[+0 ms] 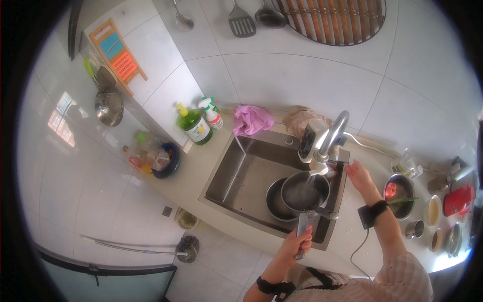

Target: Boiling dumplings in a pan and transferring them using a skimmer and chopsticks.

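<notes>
My left hand (298, 243) grips the handle of a metal saucepan (305, 191), held beneath the faucet (332, 139) while water runs into it. Under and beside this saucepan a second dark pot (274, 200) rests in the steel sink (241, 166); a further short handle (326, 213) sticks out to the right of the pans. My right hand (358, 175) holds nothing, its fingers spread beside the sink's right rim, close to the faucet base.
A green soap bottle (194, 126), a spray bottle (212, 113) and a pink cloth (252, 120) stand behind the sink. At right are a metal bowl (400, 188) with a red item, a cream bowl (433, 210) and a steel cup (415, 229). A cable (356, 251) hangs from my right wrist.
</notes>
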`<act>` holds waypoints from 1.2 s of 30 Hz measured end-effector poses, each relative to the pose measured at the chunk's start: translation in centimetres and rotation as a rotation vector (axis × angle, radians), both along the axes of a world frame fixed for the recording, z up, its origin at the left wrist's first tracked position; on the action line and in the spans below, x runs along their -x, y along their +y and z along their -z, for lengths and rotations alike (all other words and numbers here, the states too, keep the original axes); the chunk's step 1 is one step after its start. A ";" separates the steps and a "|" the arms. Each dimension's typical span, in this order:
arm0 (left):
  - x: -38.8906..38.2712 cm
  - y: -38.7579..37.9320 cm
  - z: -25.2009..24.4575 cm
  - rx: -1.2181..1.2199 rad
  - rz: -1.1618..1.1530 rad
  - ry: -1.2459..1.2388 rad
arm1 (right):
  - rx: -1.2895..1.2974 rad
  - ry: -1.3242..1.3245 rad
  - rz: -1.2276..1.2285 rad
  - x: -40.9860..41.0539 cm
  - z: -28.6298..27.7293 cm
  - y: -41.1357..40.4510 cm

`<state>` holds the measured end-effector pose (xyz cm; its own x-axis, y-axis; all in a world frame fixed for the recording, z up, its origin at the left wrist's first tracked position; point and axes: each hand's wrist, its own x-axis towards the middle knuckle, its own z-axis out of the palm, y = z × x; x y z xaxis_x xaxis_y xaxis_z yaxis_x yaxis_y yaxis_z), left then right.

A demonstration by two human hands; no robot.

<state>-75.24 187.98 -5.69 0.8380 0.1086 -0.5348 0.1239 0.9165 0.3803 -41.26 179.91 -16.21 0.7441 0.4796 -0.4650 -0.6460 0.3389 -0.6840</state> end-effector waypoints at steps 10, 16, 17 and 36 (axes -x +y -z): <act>-0.4 0.4 1.7 -0.090 0.045 0.031 | -0.167 -0.056 -0.040 -1.5 2.5 1.4; 0.0 0.7 4.9 -0.063 0.107 0.027 | -0.052 0.054 0.098 0.8 -0.7 2.7; 0.0 1.0 5.2 -0.085 0.129 0.013 | -0.045 0.075 0.107 1.0 -1.0 3.0; 3.9 -11.4 5.0 -0.866 0.406 0.124 | -0.032 -0.481 -0.383 7.6 -11.7 -22.4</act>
